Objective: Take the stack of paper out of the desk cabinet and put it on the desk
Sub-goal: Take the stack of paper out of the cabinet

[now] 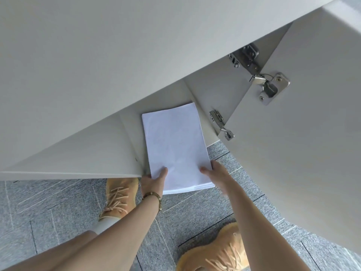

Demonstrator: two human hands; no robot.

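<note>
The left hand [154, 179] pinches the near left corner of the stack of paper [175, 145], thumb on top. The right hand [214, 172] grips the near right corner the same way. Ahead of both hands, the stack is half inside the open desk cabinet [197, 90], under the counter [97, 55]. The loose sheets look heavy and can slide or sag, so support from below seems wise.

paper stack [173, 145] | white, flat | half out of desk cabinet [224, 98]
</note>
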